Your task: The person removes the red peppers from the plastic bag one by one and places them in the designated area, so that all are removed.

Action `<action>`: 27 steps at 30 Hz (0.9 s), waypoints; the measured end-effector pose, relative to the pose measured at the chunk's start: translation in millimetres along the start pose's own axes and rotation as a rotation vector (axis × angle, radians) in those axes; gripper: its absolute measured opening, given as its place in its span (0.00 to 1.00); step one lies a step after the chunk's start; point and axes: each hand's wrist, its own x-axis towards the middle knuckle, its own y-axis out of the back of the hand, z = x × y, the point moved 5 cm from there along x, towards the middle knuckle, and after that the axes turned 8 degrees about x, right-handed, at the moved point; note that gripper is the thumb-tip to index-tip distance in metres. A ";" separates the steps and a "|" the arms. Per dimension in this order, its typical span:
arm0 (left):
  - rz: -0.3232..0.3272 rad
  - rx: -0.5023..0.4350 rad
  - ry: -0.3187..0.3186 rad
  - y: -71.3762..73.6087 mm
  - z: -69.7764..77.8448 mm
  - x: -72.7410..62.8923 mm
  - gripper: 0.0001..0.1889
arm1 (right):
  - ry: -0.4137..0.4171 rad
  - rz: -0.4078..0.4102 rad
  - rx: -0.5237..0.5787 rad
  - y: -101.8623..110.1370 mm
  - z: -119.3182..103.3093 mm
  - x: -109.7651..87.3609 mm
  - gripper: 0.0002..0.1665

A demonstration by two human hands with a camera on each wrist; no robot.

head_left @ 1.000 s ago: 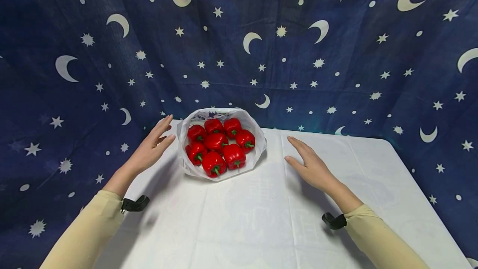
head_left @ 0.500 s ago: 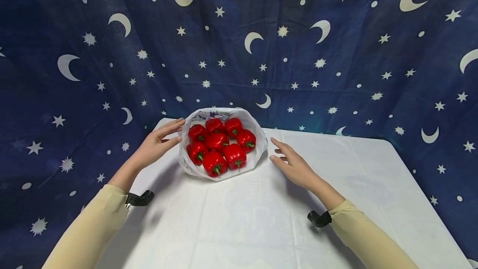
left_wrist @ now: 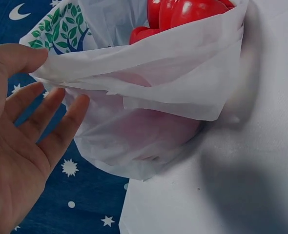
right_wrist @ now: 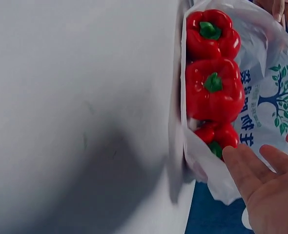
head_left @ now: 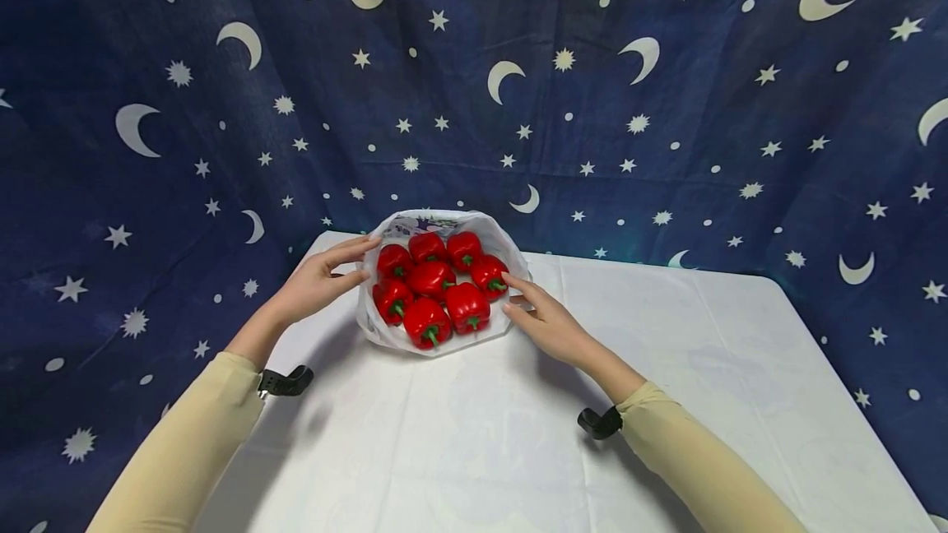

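A white plastic bag (head_left: 374,329) with its mouth wide open stands on the table, holding several red bell peppers (head_left: 432,279) with green stems. At the bag's left rim is my left hand (head_left: 314,282). In the left wrist view that hand (left_wrist: 24,131) has its thumb at the rim and its other fingers spread, fairly straight, outside the bag. My right hand (head_left: 546,321) reaches the right rim with extended fingers. Its fingertips overlap the rim beside a pepper (right_wrist: 217,139) in the right wrist view; whether they touch the plastic I cannot tell.
A white cloth (head_left: 489,451) covers the table, whose right edge runs down the right side. Behind and to the left hangs a dark blue curtain (head_left: 444,81) with moons and stars. A green-leaved tree print (right_wrist: 280,97) shows inside the bag.
My right hand has moved left, from well away from the bag to its right rim. My left hand has moved right to the left rim. The bag and peppers look unmoved.
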 end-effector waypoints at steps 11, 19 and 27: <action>-0.033 -0.028 -0.022 3.4 7.9 9.2 0.34 | -0.006 -0.021 0.061 -15.5 -1.1 23.0 0.37; -0.061 0.029 -0.044 -3.4 8.7 5.9 0.32 | -0.053 -0.018 0.055 -28.2 9.1 21.1 0.37; -0.067 0.007 -0.050 -6.0 6.7 3.2 0.32 | -0.087 -0.028 0.081 -37.0 9.8 29.0 0.41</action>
